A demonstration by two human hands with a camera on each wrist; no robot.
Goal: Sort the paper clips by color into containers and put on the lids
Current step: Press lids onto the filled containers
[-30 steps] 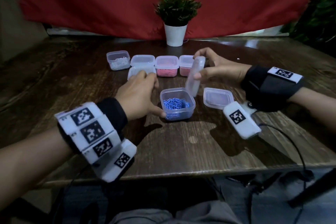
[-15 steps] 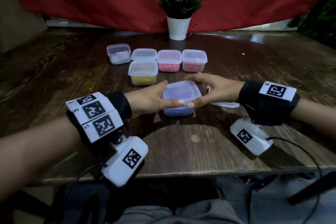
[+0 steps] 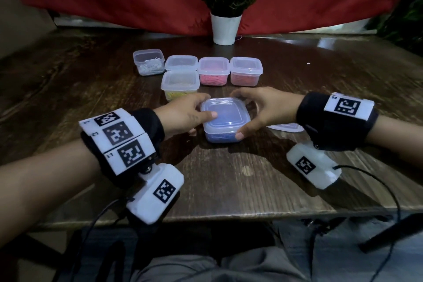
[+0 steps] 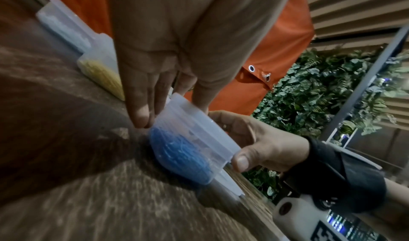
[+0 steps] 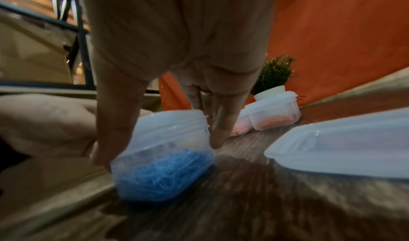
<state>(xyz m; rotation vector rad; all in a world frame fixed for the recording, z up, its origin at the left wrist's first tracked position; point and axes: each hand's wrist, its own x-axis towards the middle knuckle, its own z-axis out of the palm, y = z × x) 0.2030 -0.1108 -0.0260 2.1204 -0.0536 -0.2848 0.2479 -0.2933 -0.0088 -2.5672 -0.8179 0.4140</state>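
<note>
A clear container of blue paper clips (image 3: 225, 131) stands on the table's middle with its lid (image 3: 225, 112) on top. My left hand (image 3: 183, 114) grips its left side, thumb lying on the lid and fingers down the far side. My right hand (image 3: 263, 110) grips the right side, thumb at the near corner and fingers over the far edge. The left wrist view shows the blue clips (image 4: 177, 150) through the wall. The right wrist view shows the same container (image 5: 163, 157) between thumb and fingers.
Behind stand a lidded yellow-clip container (image 3: 180, 84), three lidded ones (image 3: 181, 63) (image 3: 213, 71) (image 3: 245, 71) and an open one with white clips (image 3: 148, 62). A loose lid (image 3: 286, 127) lies under my right wrist. A potted plant (image 3: 225, 7) stands at the back.
A second ago my right hand held the lid upright above the open blue-clip container. The lid now sits on it, and both hands have closed in on its sides.
</note>
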